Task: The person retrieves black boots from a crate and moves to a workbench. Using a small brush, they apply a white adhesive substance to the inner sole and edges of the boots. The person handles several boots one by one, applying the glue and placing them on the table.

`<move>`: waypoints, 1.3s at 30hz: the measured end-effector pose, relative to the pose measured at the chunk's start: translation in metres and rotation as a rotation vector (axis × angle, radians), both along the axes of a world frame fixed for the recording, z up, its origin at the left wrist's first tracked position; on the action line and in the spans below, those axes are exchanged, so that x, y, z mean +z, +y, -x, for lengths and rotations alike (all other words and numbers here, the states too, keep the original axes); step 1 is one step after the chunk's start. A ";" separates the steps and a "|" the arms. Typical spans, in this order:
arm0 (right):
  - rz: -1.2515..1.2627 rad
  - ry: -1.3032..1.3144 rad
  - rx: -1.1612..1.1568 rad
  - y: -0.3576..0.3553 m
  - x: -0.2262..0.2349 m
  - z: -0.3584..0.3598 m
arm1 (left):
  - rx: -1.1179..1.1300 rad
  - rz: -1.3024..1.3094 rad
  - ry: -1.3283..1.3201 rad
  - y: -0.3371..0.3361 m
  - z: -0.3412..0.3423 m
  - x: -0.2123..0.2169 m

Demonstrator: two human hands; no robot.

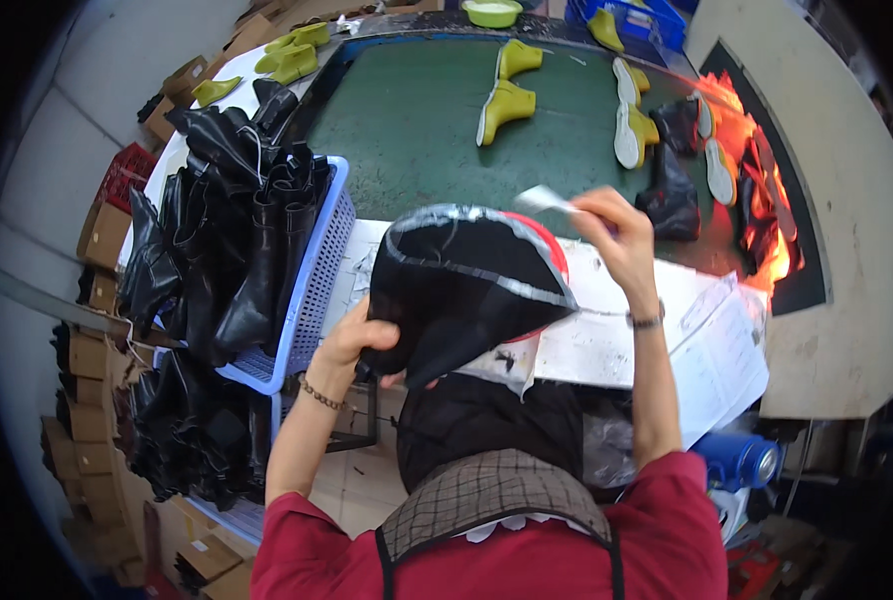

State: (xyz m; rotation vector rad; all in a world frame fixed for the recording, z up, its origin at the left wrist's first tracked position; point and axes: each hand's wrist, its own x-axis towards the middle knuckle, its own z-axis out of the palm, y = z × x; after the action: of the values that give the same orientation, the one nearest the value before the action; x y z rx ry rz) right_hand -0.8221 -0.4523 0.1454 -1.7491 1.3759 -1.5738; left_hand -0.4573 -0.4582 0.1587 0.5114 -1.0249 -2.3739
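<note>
Cardboard boxes, left: brown cartons (95, 232) stacked along the far-left wall.
Cardboard boxes, far: brown cartons (185, 78) beyond the table's left corner.
Paper sheets, right: white printed sheets (719, 352) overhanging the table's near edge.

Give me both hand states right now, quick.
Left hand: closed, gripping the black boot upper at its lower edge.
Right hand: closed, holding a small brush above the boot upper.

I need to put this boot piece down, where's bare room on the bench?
Free: the green mat between the blue plastic basket and the yellow-green shoe lasts. Crowded: the right side near the black boot uppers.
</note>
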 end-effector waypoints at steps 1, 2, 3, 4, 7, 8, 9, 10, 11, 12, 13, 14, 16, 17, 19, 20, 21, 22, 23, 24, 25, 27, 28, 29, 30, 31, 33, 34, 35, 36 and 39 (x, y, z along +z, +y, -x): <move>-0.074 -0.118 -0.138 0.008 -0.024 0.019 | -0.034 0.036 -0.140 -0.017 -0.001 0.002; -0.161 -0.248 -0.204 0.019 -0.045 0.030 | 0.037 0.186 -0.147 -0.029 0.020 0.009; -0.250 -0.380 -0.259 0.030 -0.068 0.039 | 0.111 0.334 -0.171 -0.041 0.044 0.018; -0.262 -0.429 -0.360 0.040 -0.093 0.042 | 0.155 0.484 -0.253 -0.060 0.066 0.013; -0.258 -0.542 -0.480 0.071 -0.159 0.052 | 0.050 0.902 -0.282 -0.119 0.145 0.019; -0.245 -0.604 -0.509 0.067 -0.149 0.034 | 0.038 0.956 -0.323 -0.143 0.163 0.005; -0.244 -0.586 -0.530 0.069 -0.149 0.037 | -0.021 0.888 -0.377 -0.149 0.188 0.015; -0.245 -0.575 -0.527 0.066 -0.152 0.033 | 0.045 1.020 -0.351 -0.169 0.208 -0.006; -0.257 -0.551 -0.520 0.067 -0.155 0.035 | 0.016 1.173 -0.447 -0.186 0.230 -0.014; -0.263 -0.533 -0.478 0.061 -0.156 0.030 | 0.237 1.535 -0.395 -0.208 0.244 -0.044; -0.269 -0.508 -0.484 0.060 -0.158 0.033 | 0.180 1.507 -0.450 -0.215 0.265 -0.052; -0.271 -0.507 -0.476 0.058 -0.157 0.030 | 0.153 1.468 -0.495 -0.226 0.277 -0.069; -0.280 -0.506 -0.502 0.062 -0.150 0.031 | 0.159 1.457 -0.530 -0.241 0.307 -0.105; -0.276 -0.501 -0.516 0.063 -0.149 0.033 | 0.137 1.408 -0.586 -0.243 0.318 -0.118; -0.274 -0.501 -0.510 0.062 -0.149 0.030 | 0.104 1.389 -0.814 -0.251 0.324 -0.141; -0.279 -0.507 -0.511 0.059 -0.151 0.030 | 0.089 1.370 -0.933 -0.256 0.321 -0.150; -0.281 -0.507 -0.517 0.059 -0.153 0.032 | 0.032 1.408 -0.962 -0.254 0.320 -0.148; -0.283 -0.506 -0.518 0.059 -0.154 0.033 | -0.023 1.444 -0.995 -0.252 0.318 -0.145; -0.288 -0.505 -0.514 0.059 -0.155 0.033 | -0.076 1.475 -1.032 -0.248 0.314 -0.141; -0.278 -0.492 -0.527 0.061 -0.156 0.037 | -0.092 1.494 -1.056 -0.236 0.315 -0.125; -0.271 -0.496 -0.538 0.061 -0.155 0.038 | -0.072 1.495 -1.002 -0.227 0.310 -0.108; -0.264 -0.509 -0.510 0.058 -0.151 0.027 | -0.001 1.481 -0.941 -0.205 0.270 -0.063; -0.246 -0.506 -0.533 0.059 -0.149 0.027 | 0.141 1.581 -0.756 -0.185 0.247 -0.032; -0.241 -0.493 -0.525 0.059 -0.150 0.028 | 0.283 1.665 -0.567 -0.160 0.214 0.001; -0.237 -0.483 -0.518 0.060 -0.151 0.030 | 0.472 1.720 -0.494 -0.134 0.179 0.035; -0.235 -0.475 -0.513 0.062 -0.152 0.031 | 0.659 1.766 -0.415 -0.112 0.142 0.063; -0.235 -0.467 -0.532 0.065 -0.144 0.031 | 1.082 1.828 -0.451 -0.090 0.067 0.105; -0.234 -0.463 -0.540 0.066 -0.140 0.031 | 1.172 1.697 -0.656 -0.081 0.026 0.119; -0.240 -0.464 -0.529 0.066 -0.139 0.029 | 1.297 1.491 -0.869 -0.069 -0.010 0.129; -0.239 -0.466 -0.506 0.065 -0.142 0.029 | 1.433 1.417 -0.856 -0.071 -0.050 0.129; -0.245 -0.471 -0.471 0.061 -0.148 0.025 | 1.593 1.142 -1.241 -0.063 -0.157 0.117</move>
State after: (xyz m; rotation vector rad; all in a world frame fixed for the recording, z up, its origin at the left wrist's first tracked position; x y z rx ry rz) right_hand -0.8467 -0.3910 -0.0029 -0.8696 1.7081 -1.8023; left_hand -0.3005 -0.5213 0.2754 1.4845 -1.2986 0.1684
